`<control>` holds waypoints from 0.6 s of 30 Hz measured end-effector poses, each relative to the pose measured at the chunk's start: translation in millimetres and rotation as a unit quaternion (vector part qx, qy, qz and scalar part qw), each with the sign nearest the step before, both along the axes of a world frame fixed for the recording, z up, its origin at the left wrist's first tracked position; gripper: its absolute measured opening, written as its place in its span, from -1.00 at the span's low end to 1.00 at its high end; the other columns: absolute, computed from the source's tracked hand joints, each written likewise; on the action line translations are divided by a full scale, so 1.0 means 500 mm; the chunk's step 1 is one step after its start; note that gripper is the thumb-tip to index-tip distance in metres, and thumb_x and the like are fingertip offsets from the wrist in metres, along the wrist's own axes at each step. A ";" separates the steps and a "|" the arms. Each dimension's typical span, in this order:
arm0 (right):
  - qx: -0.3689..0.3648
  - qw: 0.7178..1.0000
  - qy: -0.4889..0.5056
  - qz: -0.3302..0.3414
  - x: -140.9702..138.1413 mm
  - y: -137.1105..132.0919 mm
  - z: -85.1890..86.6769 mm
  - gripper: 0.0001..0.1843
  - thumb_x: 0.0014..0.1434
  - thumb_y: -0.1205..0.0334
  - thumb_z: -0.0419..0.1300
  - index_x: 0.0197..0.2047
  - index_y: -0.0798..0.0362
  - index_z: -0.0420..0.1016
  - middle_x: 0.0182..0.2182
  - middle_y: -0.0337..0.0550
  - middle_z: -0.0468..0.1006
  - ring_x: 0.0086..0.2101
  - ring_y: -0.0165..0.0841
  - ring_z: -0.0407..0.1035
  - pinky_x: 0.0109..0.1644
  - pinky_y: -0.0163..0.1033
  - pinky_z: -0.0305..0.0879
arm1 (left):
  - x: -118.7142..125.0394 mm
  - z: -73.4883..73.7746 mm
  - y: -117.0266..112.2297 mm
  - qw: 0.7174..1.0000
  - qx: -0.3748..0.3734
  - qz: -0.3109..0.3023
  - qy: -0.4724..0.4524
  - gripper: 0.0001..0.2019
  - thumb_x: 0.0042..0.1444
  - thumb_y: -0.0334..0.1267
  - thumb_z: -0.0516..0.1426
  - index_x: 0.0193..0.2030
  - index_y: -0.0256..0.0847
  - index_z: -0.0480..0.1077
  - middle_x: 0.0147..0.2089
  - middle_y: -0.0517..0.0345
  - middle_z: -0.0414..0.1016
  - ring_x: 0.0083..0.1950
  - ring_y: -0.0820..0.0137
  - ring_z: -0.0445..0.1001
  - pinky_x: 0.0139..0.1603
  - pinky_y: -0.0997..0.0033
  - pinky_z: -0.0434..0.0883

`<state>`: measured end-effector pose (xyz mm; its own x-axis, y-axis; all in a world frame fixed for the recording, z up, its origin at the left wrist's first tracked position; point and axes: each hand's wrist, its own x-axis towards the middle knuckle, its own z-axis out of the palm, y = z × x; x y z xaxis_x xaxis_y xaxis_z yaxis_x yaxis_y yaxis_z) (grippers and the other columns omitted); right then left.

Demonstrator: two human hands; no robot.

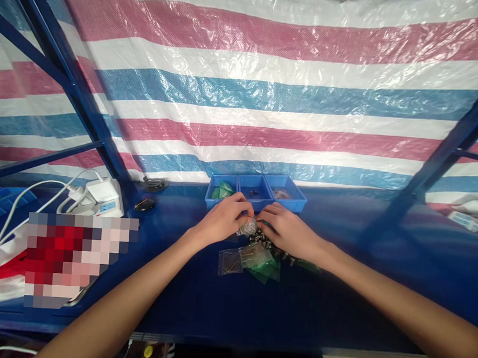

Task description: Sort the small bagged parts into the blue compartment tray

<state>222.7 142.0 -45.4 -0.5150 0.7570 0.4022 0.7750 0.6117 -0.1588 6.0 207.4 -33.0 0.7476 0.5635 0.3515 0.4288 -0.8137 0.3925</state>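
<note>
Both my hands meet over the middle of the dark blue bench [337, 293]. My left hand [224, 218] and my right hand [286, 230] have their fingers pinched on a small clear plastic bag of small metal parts [249, 227] held between them. Just in front of the hands lie a small clear bag [229, 261] and several green bags [264, 260] with small parts. Dark loose parts [277, 251] lie under my right hand.
Three joined blue trays [298, 203] stand behind the hands; the left one holds green bags [223, 189], the middle a few dark parts. A white power strip with cables [100, 197] sits at left. Blue frame bars [438, 159] rise both sides before a striped tarp.
</note>
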 end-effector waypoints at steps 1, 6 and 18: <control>0.000 1.000 0.001 -0.002 0.000 -0.001 0.001 -0.75 0.45 0.28 0.05 -0.12 0.14 0.55 -0.20 0.01 0.57 -0.17 -0.14 0.42 -0.04 0.01 0.38 | 0.001 0.003 -0.001 1.000 -0.001 -0.002 -0.014 -0.87 0.36 -0.24 0.11 -0.18 -0.16 0.48 -0.10 0.13 0.41 -0.27 0.42 0.40 -0.26 0.38 0.29; -0.003 0.999 0.048 -0.006 -0.002 -0.002 0.003 -0.81 0.44 0.28 0.08 -0.06 0.10 0.52 -0.16 -0.02 0.59 -0.13 -0.14 0.42 -0.02 -0.01 0.35 | 0.007 0.014 0.000 0.992 -0.070 -0.023 -0.101 -0.89 0.31 -0.35 0.14 -0.26 -0.19 0.45 -0.33 0.25 0.48 -0.28 0.46 0.43 -0.26 0.47 0.29; -0.167 0.917 0.359 -0.046 0.000 0.001 0.030 -0.81 0.34 0.14 0.16 -0.27 0.04 0.48 -0.36 -0.17 0.53 -0.34 -0.31 0.39 -0.26 -0.19 0.25 | 0.012 0.015 -0.019 0.993 0.024 -0.009 -0.116 -0.74 0.30 -0.34 0.13 0.12 -0.12 0.32 -0.05 0.15 0.48 -0.31 0.49 0.42 -0.34 0.48 0.34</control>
<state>222.7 142.3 -30.6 -0.1370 0.9263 0.3511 0.4436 0.3743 -0.8143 11.8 197.9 -25.3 0.6538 0.5286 0.5414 0.3167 -0.8410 0.4386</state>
